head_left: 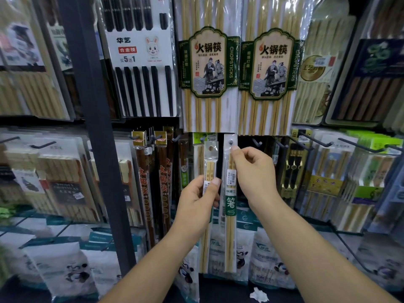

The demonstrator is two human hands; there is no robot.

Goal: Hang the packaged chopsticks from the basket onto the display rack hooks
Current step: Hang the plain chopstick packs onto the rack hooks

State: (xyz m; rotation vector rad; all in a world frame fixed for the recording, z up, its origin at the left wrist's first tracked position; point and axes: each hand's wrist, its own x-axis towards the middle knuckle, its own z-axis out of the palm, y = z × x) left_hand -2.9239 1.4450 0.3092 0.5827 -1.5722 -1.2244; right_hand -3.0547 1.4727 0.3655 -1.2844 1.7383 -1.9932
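Clear, glossy plastic film over pale, smooth wood in the left slim chopstick pack point(210, 167) and the right slim chopstick pack point(230, 193) at the centre, each with a printed paper label stuck on. Same shiny film and pale wood, banded in green printed card, on the big hotpot packs point(207, 62) above; smooth black sticks on white card point(142, 88) further left, beside a dark matt metal post point(91, 106). Thin dark metal hooks point(314, 139) at the right, soft glossy plastic bags point(61, 265) low and near, crumpled white paper point(259, 295) at the bottom.
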